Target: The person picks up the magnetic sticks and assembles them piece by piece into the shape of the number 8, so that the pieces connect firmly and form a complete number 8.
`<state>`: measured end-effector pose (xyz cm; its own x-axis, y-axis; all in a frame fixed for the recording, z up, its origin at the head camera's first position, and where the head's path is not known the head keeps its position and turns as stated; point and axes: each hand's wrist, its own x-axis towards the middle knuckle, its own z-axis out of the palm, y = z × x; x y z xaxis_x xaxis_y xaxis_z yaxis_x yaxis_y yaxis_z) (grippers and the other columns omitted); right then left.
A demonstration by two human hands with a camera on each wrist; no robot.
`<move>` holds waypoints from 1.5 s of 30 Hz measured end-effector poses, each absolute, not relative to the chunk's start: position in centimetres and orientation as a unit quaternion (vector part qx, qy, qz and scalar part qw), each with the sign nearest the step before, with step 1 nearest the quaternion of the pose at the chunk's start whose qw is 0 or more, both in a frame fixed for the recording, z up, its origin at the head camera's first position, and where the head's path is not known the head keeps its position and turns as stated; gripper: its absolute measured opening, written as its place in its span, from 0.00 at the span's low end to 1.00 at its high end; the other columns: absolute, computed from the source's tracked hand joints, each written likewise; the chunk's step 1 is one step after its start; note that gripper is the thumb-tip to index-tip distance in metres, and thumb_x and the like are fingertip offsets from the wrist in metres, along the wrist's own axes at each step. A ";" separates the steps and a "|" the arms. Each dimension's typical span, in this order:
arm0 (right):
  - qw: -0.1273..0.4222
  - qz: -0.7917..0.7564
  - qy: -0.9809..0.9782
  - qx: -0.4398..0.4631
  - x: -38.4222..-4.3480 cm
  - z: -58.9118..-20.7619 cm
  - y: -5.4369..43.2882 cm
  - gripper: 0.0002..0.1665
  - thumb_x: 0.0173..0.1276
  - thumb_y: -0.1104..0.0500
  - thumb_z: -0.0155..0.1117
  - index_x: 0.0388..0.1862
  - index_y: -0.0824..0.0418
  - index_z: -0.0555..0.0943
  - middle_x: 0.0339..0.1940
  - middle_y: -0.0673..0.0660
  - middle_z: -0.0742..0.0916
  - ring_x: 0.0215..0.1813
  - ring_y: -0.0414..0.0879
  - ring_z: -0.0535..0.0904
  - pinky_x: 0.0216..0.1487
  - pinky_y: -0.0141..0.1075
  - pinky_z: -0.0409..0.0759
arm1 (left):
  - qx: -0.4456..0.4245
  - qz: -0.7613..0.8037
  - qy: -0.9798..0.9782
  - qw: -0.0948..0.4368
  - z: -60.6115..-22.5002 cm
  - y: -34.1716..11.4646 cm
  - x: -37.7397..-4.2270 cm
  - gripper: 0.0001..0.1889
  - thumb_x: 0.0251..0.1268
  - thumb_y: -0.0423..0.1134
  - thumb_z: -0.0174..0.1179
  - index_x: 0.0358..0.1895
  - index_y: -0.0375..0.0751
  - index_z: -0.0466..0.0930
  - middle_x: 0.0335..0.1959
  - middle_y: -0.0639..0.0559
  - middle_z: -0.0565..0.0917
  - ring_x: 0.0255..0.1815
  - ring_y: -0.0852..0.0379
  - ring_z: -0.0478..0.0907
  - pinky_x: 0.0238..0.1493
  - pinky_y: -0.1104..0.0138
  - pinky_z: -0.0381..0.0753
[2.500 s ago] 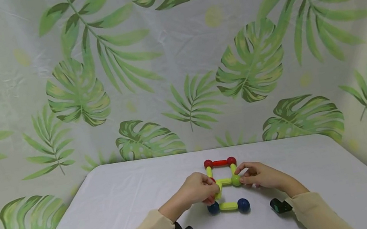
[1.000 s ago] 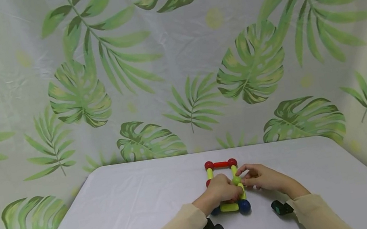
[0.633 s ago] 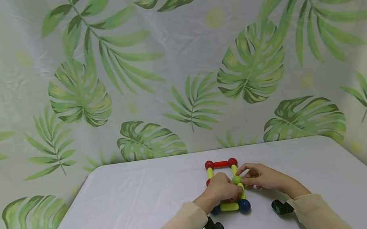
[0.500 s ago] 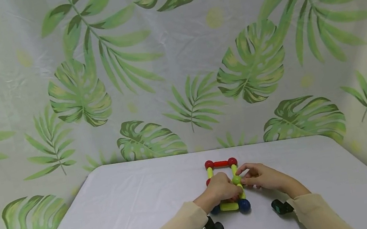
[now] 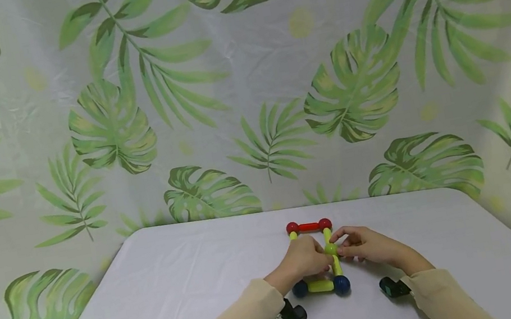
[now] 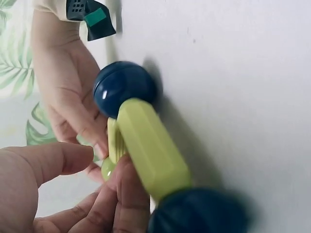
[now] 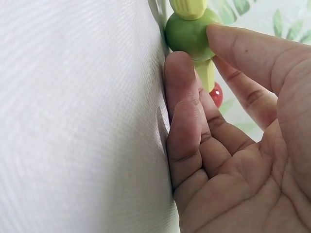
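Observation:
A ladder-like frame of rods and balls lies on the white table (image 5: 193, 273). My right hand (image 5: 370, 244) pinches the green ball (image 7: 190, 35) at the frame's right side, thumb against it. A yellow-green rod (image 5: 337, 266) runs from this ball to the right dark blue ball (image 5: 341, 285). My left hand (image 5: 306, 258) reaches over the frame, its fingertips right at that rod; in the left wrist view the thumb stands apart from the rod (image 6: 115, 141). Another yellow-green rod (image 5: 320, 286) joins the two blue balls in front. The left hand covers the middle of the frame.
At the frame's far end, a red rod (image 5: 308, 227) links two red balls (image 5: 292, 227). Black wrist cameras (image 5: 293, 313) are strapped to both wrists, low over the table. A leaf-patterned sheet (image 5: 243, 87) hangs behind the table.
My left hand has carried a yellow-green rod from the frame's left to its right side, where it now spans the green and blue balls. Lately that hand has shifted slightly left. The right hand stays put.

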<state>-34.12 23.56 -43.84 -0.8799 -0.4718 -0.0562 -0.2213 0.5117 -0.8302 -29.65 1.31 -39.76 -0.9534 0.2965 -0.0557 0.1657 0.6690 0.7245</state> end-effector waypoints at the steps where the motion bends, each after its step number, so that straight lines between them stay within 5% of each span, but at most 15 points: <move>1: 0.139 -0.451 0.858 -0.201 -34.1 -43.9 23.6 0.21 0.79 0.53 0.68 0.65 0.59 0.79 0.42 0.57 0.87 0.44 0.50 0.81 0.41 0.38 0.79 | 0.134 0.387 0.909 0.079 -39.6 1.1 -29.7 0.09 0.69 0.38 0.71 0.35 0.34 0.91 0.22 0.50 0.86 0.21 0.59 0.80 0.24 0.71 0.78; 12: 0.141 -0.445 0.864 -0.192 -34.1 -43.9 23.3 0.21 0.78 0.53 0.69 0.64 0.58 0.80 0.42 0.56 0.87 0.43 0.49 0.80 0.42 0.39 0.79 | 0.125 0.349 0.929 -0.013 -39.2 -2.8 -31.1 0.09 0.64 0.33 0.72 0.44 0.35 0.85 0.29 0.50 0.82 0.26 0.58 0.74 0.27 0.69 0.73; 22: 0.138 -0.442 0.867 -0.185 -33.8 -43.8 23.0 0.20 0.78 0.53 0.69 0.64 0.58 0.80 0.43 0.56 0.87 0.43 0.49 0.80 0.42 0.38 0.79 | 0.109 0.388 0.914 0.043 -41.6 -4.7 -32.2 0.11 0.68 0.38 0.73 0.47 0.43 0.82 0.33 0.50 0.84 0.28 0.57 0.79 0.31 0.67 0.76; 45: 0.129 -0.431 0.867 -0.214 -33.2 -43.7 22.9 0.19 0.79 0.54 0.68 0.63 0.59 0.81 0.45 0.57 0.89 0.41 0.48 0.80 0.37 0.36 0.76 | 0.113 0.435 0.891 0.069 -42.0 -5.7 -30.9 0.11 0.68 0.38 0.74 0.44 0.46 0.79 0.29 0.49 0.82 0.25 0.57 0.79 0.28 0.68 0.78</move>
<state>-33.23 22.86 -43.72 -0.8753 -0.4820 -0.0399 -0.2588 0.5365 -0.8033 -30.90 -5.71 -42.05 -0.9650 0.2611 -0.0246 0.1413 0.5965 0.7901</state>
